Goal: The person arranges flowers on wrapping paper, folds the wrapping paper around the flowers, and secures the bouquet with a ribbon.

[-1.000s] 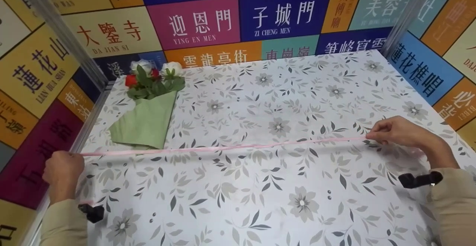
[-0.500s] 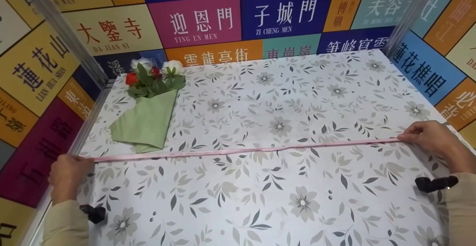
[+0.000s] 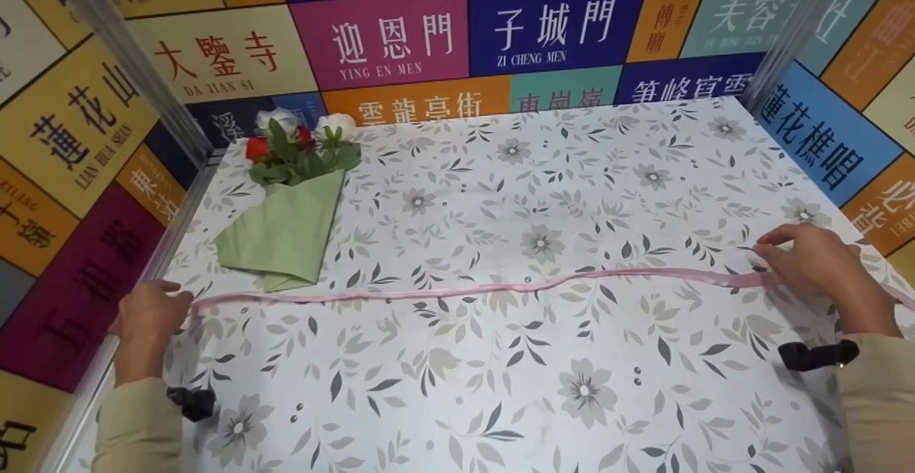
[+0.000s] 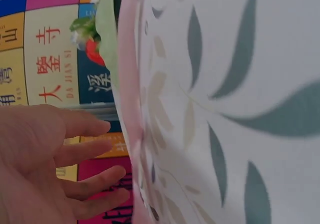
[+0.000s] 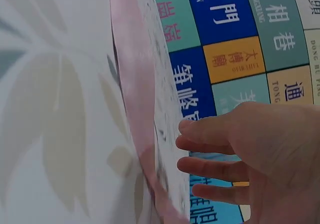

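A long pink ribbon (image 3: 457, 291) lies across the patterned tabletop, slightly wavy toward its right part. Above its left part is my left hand (image 3: 150, 319); in the left wrist view its fingers (image 4: 92, 179) are loosely extended and apart from the ribbon (image 4: 130, 69). My right hand (image 3: 815, 262) hovers by the ribbon's right part. Its fingers (image 5: 215, 169) are spread and grip nothing in the right wrist view, with the ribbon (image 5: 132, 64) beside them. Behind the ribbon on the left lies a bouquet (image 3: 286, 233) of red and white flowers in green wrapping.
White cloth with grey flowers and leaves covers the table (image 3: 486, 373). Colourful panels with printed place names (image 3: 393, 37) stand behind it and at both sides, joined by metal posts (image 3: 168, 101). Small black devices (image 3: 818, 354) sit at both wrists.
Both hands have let go of the ribbon, which was stretched straight and now lies slack. The right hand moved outward to the right with the ribbon, then slightly back; the left shifted a little right.
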Demonstrator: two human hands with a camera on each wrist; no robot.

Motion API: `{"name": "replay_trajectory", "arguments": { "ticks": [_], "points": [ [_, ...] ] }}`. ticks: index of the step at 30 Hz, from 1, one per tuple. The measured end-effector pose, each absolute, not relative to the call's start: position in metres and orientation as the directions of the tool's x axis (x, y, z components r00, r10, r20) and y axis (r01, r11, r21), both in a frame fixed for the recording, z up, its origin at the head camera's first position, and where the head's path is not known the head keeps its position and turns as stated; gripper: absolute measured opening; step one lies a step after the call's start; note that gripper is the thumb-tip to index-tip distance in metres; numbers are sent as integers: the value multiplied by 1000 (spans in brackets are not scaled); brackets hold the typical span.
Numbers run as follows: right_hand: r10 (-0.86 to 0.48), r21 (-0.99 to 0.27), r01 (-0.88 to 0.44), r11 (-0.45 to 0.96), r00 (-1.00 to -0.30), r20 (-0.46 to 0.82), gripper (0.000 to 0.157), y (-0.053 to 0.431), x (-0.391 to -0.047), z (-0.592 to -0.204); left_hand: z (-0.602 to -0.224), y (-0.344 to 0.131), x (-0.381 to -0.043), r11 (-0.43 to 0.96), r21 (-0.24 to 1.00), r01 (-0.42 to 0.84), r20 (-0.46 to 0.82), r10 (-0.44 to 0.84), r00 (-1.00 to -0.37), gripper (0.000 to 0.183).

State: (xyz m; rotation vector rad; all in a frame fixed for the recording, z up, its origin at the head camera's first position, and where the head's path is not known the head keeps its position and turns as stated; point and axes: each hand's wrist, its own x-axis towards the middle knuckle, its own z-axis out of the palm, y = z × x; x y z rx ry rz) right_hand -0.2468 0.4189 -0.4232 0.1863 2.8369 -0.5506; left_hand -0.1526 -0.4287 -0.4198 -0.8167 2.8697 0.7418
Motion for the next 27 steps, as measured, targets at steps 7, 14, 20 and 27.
{"name": "replay_trajectory", "arguments": {
  "ticks": [7,14,20,27],
  "points": [
    [-136,-377,-98,921,-988,-75,43,353,-256,-413,-411,-404,-164,784,457,-419,-58,-444,-894,50],
    [-250,-401,-262,878,-965,83,30,274,-256,-406,-409,-376,-166,795,516,-319,-31,-354,-935,50],
    [-332,-499,-374,782,-927,175,34,218,-257,-408,-407,-355,-166,761,589,-272,14,-346,-938,50],
    [-419,-710,-390,587,-896,145,43,161,-263,-408,-400,-329,-170,745,631,-217,-3,-277,-961,68]
  ]
}}
